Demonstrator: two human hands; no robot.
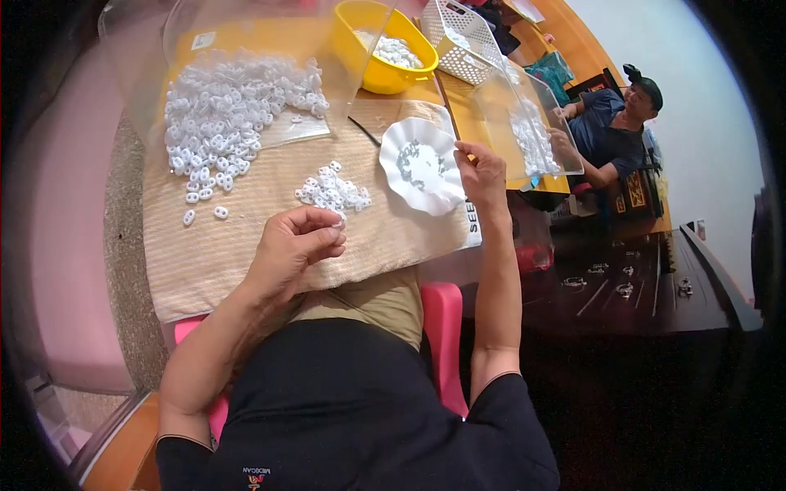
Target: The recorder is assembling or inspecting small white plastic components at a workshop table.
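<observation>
A small white piece is pinched between the fingers of the left hand, mid-frame, near a pile of two-holed pieces; whether the wavy-rimmed dish, upper centre, is gripped by the right hand cannot be told.

Informal workroom: cloth-covered table, heaped white parts.

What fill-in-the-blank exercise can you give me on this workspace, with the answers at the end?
1. The wavy white dish is at the person's ____ hand.
2. Between the large heap and the small heap, the left hand is nearer the ____ one.
3. The oval tub is coloured ____.
4. The chair is coloured ____.

Missing words: right; small; yellow; pink.
</observation>
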